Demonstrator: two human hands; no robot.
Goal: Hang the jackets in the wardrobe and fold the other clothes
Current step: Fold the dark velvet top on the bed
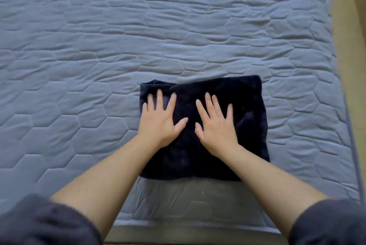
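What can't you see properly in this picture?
Head view:
- What kind of clothing the folded dark garment is: its folds and darkness hide the details.
- The garment's middle: the left hand and right hand cover it.
- The bed: its far and left sides are cut off by the picture's edges.

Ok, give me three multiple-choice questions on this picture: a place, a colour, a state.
1. Where does the folded garment lie?
A) on the quilted bed cover
B) on the floor
C) on a hanger
2. What colour is the garment?
A) white
B) dark navy
C) red
3. How are the left hand and right hand?
A) gripping a hanger
B) clenched fists
C) flat on the garment, fingers spread
Answers: 1 A, blue quilting surrounds it; 2 B, the cloth is near-black blue; 3 C, both palms press it.
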